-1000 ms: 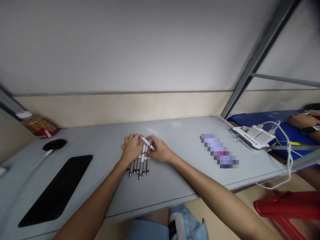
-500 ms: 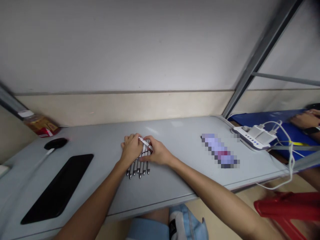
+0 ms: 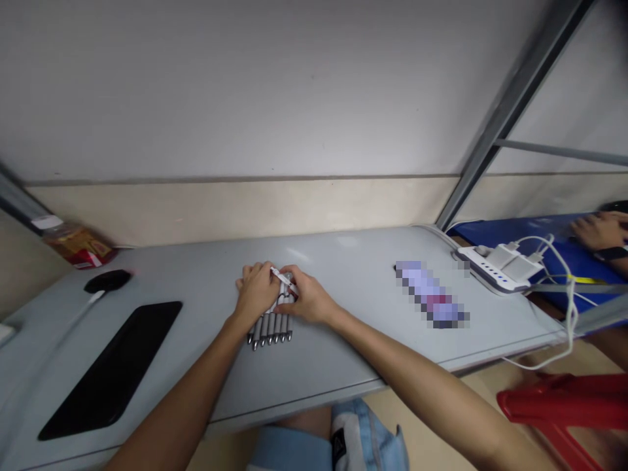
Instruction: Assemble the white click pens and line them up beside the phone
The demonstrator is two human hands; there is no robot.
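Several pens (image 3: 277, 322) with grey grips and silver tips lie side by side on the desk, tips pointing toward me. My left hand (image 3: 258, 288) is closed on the left side of the row, its fingers curled over the far end. From the right, my right hand (image 3: 309, 296) grips the same pens, thumb at the near side and fingers at the far side. A slim white piece (image 3: 284, 280) with dark marks slants across the pens between both hands; whether it is a pen or a strip I cannot tell. My hands hide the pens' upper parts.
On the grey desk (image 3: 338, 353), a black mat (image 3: 112, 369), a round black charger (image 3: 106, 281) and a bottle (image 3: 78, 245) lie left. A blurred-out phone (image 3: 429, 294) and a white power strip (image 3: 495, 265) are right. Beyond are another person's hand (image 3: 601, 232) and a red stool (image 3: 564, 399).
The pens' tips have drawn closer together into a more even row; one that stuck out toward me has moved back. Both hands stay almost in the same place.
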